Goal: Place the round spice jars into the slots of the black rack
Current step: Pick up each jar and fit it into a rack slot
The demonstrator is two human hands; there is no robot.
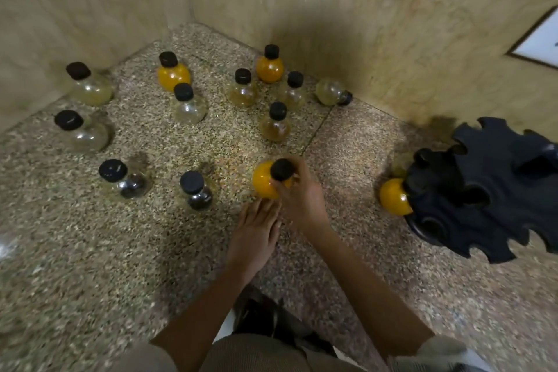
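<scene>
No text, label, brand or number can be read anywhere; the round spice jars [185, 103] carry plain black caps and bare glass; the black rack [483, 187] shows no marking; the framed white sheet [540, 39] on the wall bears only an illegible dark speck.

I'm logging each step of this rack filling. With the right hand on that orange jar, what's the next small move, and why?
Probably lift the orange jar and carry it right toward the rack. The right hand is closed around its neck under the cap, the left hand lies flat beside it, and the rack shows empty slots, with one orange jar already seated.
</scene>
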